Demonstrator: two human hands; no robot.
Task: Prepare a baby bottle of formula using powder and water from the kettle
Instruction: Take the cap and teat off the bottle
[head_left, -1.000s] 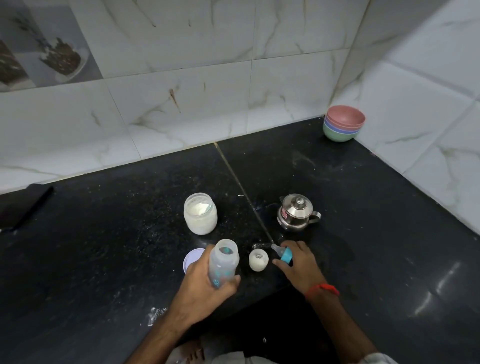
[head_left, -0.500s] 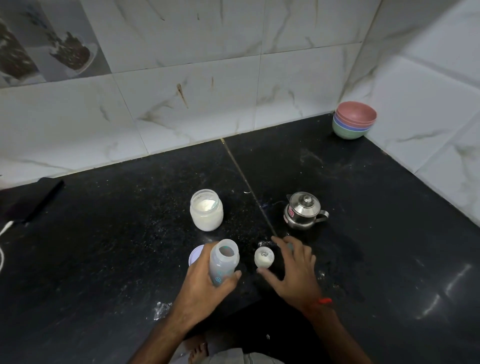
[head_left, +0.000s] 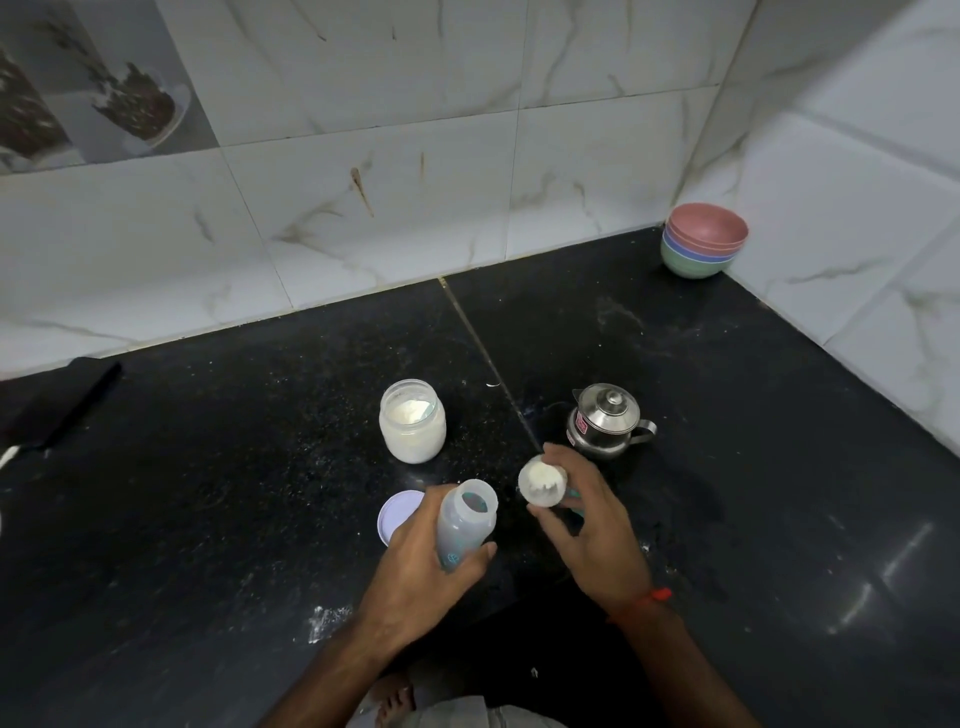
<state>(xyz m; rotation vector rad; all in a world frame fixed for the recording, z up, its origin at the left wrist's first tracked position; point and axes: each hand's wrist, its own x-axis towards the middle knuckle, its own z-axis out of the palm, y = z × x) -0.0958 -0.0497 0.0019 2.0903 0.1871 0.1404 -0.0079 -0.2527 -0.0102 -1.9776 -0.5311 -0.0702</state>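
Legible markings: none.
The kettle (head_left: 605, 422) is carrying a red label and the bottle (head_left: 464, 525) teal print, both too blurred to read.

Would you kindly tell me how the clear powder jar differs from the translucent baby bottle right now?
The clear glass powder jar stands on the black counter, untouched; the translucent plastic baby bottle is gripped by the left hand. The jar is squat and upright; the bottle is slimmer and tilted. The jar holds white powder; the bottle's contents cannot be made out. Both are uncapped.
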